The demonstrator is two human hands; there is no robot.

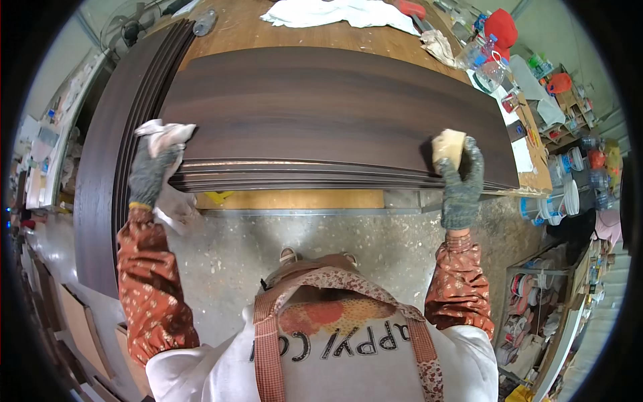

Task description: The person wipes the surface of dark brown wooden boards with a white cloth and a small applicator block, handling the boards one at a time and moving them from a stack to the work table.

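A dark brown wooden panel (321,107) lies on top of a stack of similar panels, lengthwise across the table in front of me. In a grey knitted glove, my left hand (151,173) grips a crumpled white cloth (164,136) at the panel's left end. My right hand (463,187), gloved the same way, is closed round a pale yellow sponge-like block (449,147) near the panel's right front edge. The block appears to rest on the panel's surface. Part of the cloth hangs below my left hand.
Another stack of dark panels (110,147) stands along the left side. A white cloth (341,12) lies at the far edge of the wooden table (234,30). Clear plastic bottles (490,70) and small tools sit at the right. Beyond them are shelves and buckets (569,197).
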